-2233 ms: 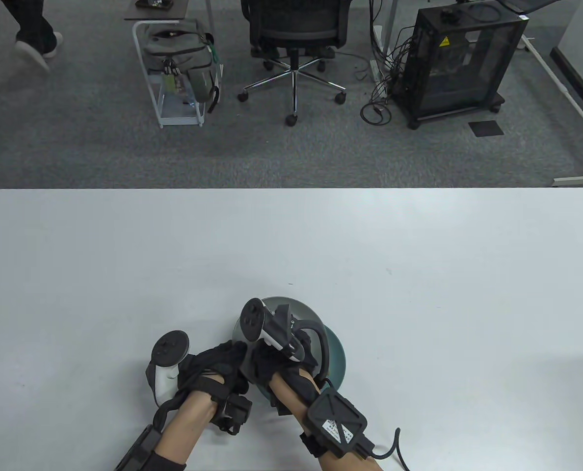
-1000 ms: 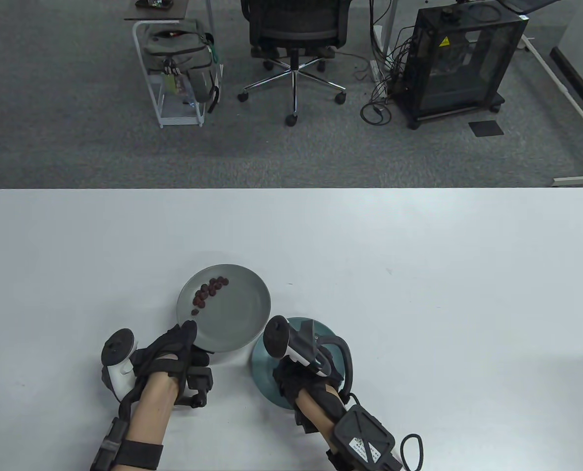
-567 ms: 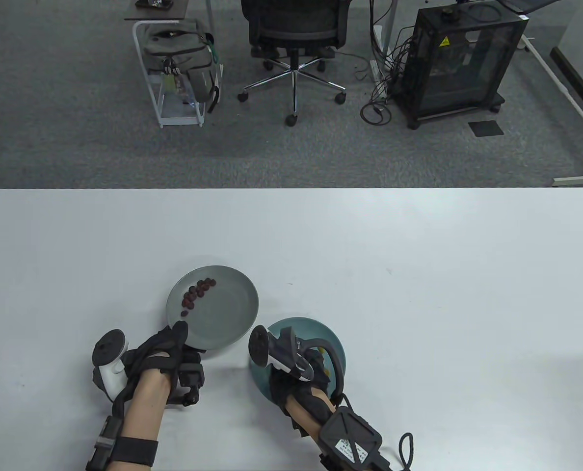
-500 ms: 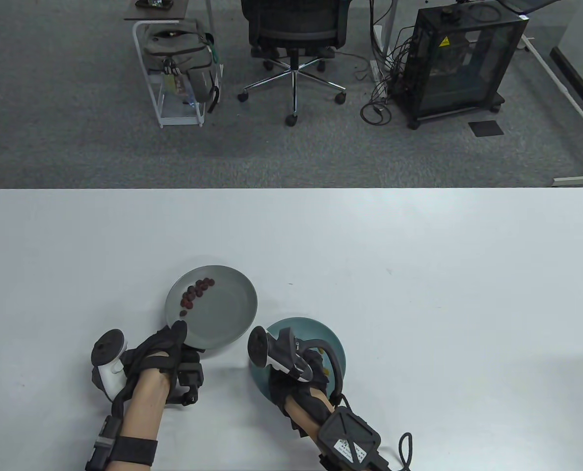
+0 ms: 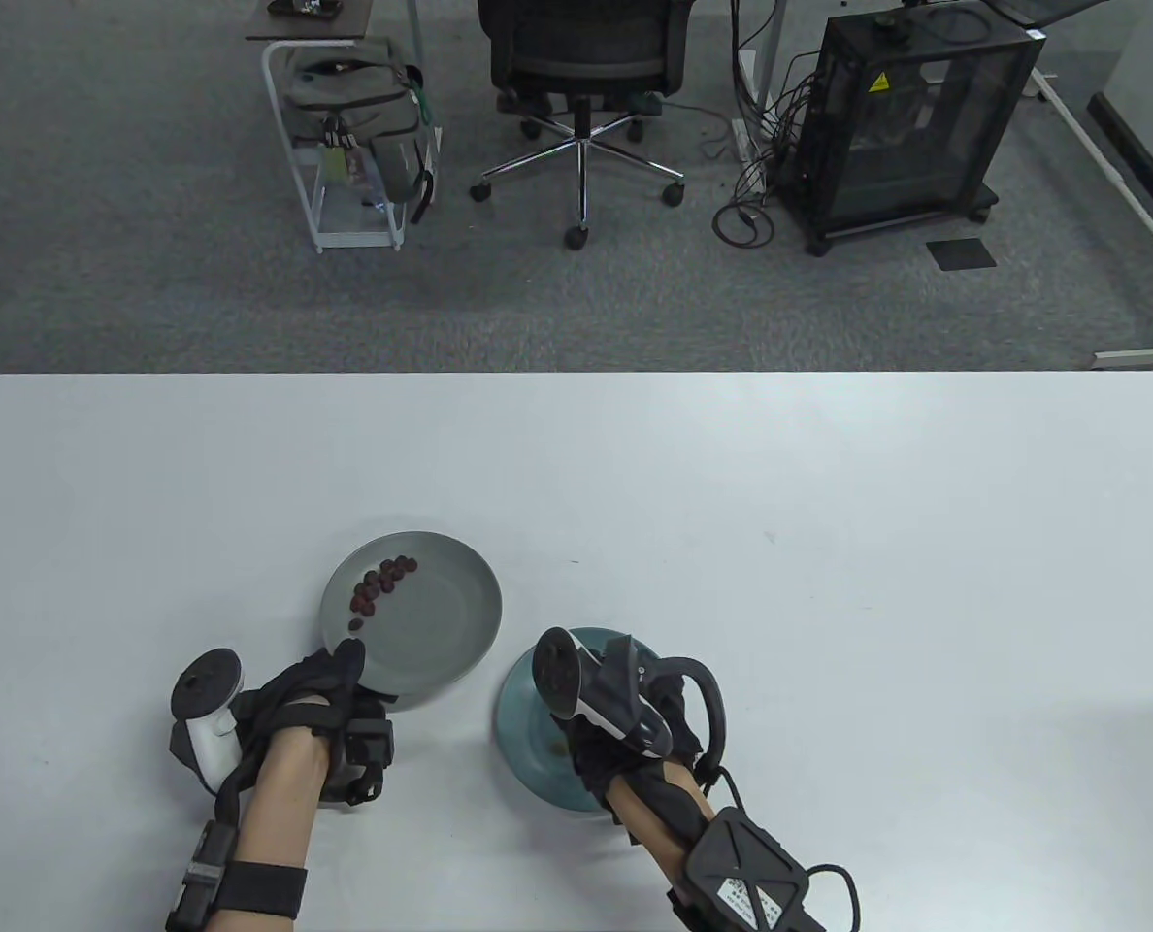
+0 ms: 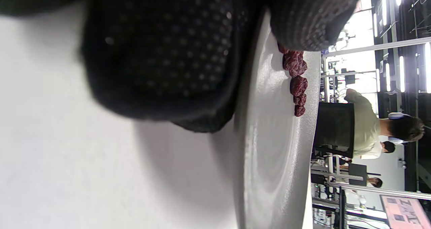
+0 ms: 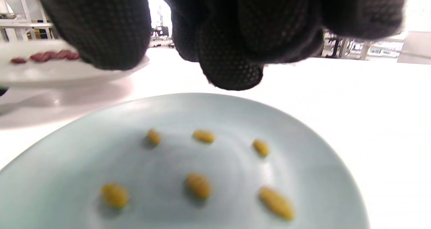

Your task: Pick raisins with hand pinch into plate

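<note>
A grey plate [image 5: 441, 621] holds a row of several dark red pieces [image 5: 380, 582] along its far-left side. My left hand [image 5: 348, 670] grips this plate's near-left rim, thumb on top and fingers underneath; the left wrist view shows the plate [image 6: 269, 155], the red pieces [image 6: 298, 84] and my fingers [image 6: 161, 54]. A teal plate [image 5: 528, 718] lies to the right. It holds several yellow raisins [image 7: 198, 185] spread over its floor [image 7: 320, 175]. My right hand [image 5: 669, 704] hovers just above it, thumb and fingers [image 7: 229, 54] apart, nothing between them.
The white table [image 5: 829, 544] stretches wide to the far side and right. The two plates lie close together near the front edge. Beyond the table are an office chair [image 5: 581, 78], a cart with a bag [image 5: 353, 126] and a black cabinet [image 5: 911, 116].
The plates were stacked under both hands. My left hand carried the grey plate to the left. My right hand stayed over the teal plate and shifted a little right.
</note>
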The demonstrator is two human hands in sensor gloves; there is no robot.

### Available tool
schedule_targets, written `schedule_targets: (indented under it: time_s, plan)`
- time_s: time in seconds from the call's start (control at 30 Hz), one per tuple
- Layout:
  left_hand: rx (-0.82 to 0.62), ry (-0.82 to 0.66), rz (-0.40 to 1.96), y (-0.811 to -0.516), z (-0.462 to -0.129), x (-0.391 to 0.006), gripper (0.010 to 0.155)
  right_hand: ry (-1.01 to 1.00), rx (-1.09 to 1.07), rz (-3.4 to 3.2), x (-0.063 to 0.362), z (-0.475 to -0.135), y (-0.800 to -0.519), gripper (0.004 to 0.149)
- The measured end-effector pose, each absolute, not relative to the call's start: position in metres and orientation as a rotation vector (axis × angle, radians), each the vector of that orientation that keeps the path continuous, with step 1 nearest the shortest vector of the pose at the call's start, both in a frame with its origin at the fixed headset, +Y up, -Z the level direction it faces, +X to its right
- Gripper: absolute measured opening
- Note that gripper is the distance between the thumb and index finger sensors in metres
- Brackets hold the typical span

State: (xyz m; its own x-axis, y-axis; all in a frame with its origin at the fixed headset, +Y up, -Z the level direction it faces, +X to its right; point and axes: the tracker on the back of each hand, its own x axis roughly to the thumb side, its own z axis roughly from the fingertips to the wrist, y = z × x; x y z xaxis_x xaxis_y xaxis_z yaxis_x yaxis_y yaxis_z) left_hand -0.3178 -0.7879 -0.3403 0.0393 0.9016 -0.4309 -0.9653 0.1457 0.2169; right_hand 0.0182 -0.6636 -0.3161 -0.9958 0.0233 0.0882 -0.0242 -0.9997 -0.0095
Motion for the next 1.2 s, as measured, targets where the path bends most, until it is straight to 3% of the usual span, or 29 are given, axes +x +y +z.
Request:
schedule_targets:
  time_s: [0.23,0.57,1.2]
  plan:
    - [-0.148,0.551,1.391,-0.787,-0.341,-0.322,0.057,-0.102,0.056,3.116,0.071,-0.308,-0.651,0.061]
    - [-0.171,0.569,1.352,-0.786,-0.343,-0.324,0.056,-0.146,-0.009,3.079,0.118,-0.309,-0.657,0.061]
    - [-0.139,0.573,1.142,-0.778,-0.338,-0.323,0.054,-0.225,-0.046,2.958,0.145,-0.304,-0.672,0.068]
